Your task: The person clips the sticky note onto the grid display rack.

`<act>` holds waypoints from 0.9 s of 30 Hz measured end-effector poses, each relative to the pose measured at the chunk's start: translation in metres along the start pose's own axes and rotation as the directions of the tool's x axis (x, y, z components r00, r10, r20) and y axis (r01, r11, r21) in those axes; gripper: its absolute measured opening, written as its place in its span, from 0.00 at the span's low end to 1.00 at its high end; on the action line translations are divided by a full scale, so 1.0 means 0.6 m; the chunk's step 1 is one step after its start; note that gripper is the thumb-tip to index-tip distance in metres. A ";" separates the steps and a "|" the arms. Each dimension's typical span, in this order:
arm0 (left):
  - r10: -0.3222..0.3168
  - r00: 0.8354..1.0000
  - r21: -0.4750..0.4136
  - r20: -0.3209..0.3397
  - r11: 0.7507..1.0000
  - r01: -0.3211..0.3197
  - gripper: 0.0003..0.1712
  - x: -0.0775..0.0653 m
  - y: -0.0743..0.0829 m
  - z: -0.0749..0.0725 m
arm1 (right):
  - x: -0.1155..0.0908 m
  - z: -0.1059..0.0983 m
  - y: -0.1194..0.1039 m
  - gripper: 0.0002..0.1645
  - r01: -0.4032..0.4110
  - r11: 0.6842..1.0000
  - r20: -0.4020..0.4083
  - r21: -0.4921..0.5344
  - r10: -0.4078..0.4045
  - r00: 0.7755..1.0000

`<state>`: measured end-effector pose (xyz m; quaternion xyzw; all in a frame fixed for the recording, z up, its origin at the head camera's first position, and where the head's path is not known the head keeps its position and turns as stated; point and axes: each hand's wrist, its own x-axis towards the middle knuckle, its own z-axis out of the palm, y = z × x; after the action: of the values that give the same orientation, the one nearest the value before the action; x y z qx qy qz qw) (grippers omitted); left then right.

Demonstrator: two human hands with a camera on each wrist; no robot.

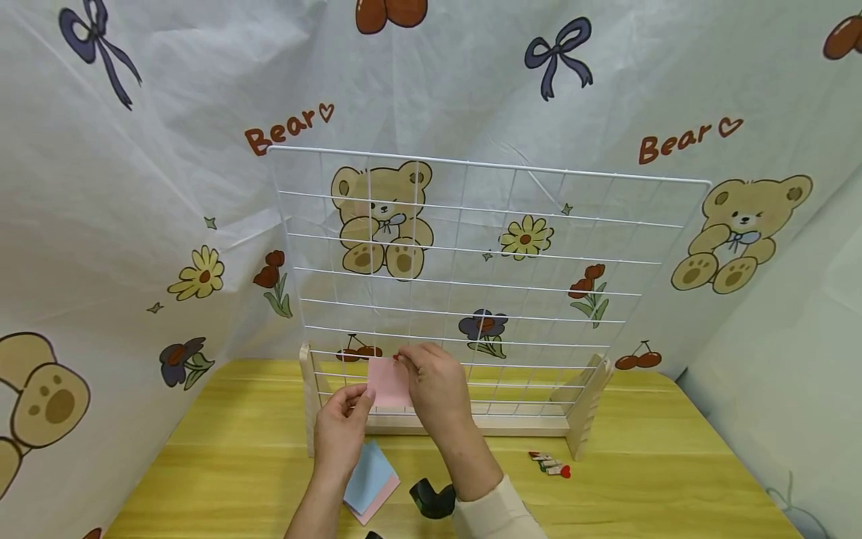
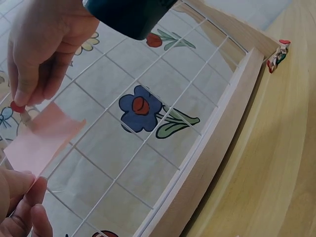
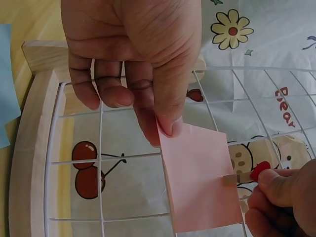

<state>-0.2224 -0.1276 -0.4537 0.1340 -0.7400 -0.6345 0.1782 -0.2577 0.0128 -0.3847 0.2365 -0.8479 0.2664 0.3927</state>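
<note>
My left hand (image 1: 340, 430) pinches a pink square of note paper (image 1: 388, 382) between thumb and fingers at one edge. The paper stands in front of the lower left part of a white wire grid (image 1: 498, 284). At the paper's opposite edge, my right hand (image 1: 438, 385) pinches a small wooden clothespin (image 3: 239, 177) topped with a red heart. In the right wrist view the clothespin's tip overlaps the paper's edge. The left wrist view shows the paper (image 2: 42, 140) slightly bent, with both hands close against the grid wires.
A wooden stand (image 1: 471, 427) holds the grid upright on the wood-grain table (image 1: 222, 464). Blue and pink note sheets (image 1: 372, 475) lie near the left forearm, beside a dark curved object (image 1: 431, 499). Several small clothespins (image 1: 551, 464) lie at right. A bear-printed cloth (image 1: 444, 97) hangs behind.
</note>
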 end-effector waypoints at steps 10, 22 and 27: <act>0.001 1.000 0.007 -0.004 1.000 -0.001 0.12 -0.001 0.003 0.001 | 0.007 -0.005 -0.005 0.04 -0.020 0.998 0.079 -0.052 0.025 0.997; -0.005 1.000 0.018 0.000 1.000 0.005 0.13 -0.002 0.003 0.002 | 0.003 -0.002 -0.005 0.04 -0.034 0.998 0.076 -0.049 0.038 0.996; -0.008 1.000 0.021 -0.004 1.000 0.008 0.14 -0.004 0.005 0.000 | 0.001 -0.004 -0.007 0.06 -0.054 0.998 0.030 -0.028 0.055 0.998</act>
<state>-0.2203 -0.1262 -0.4511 0.1399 -0.7457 -0.6273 0.1758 -0.2543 0.0112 -0.3819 0.2121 -0.8635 0.2617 0.3754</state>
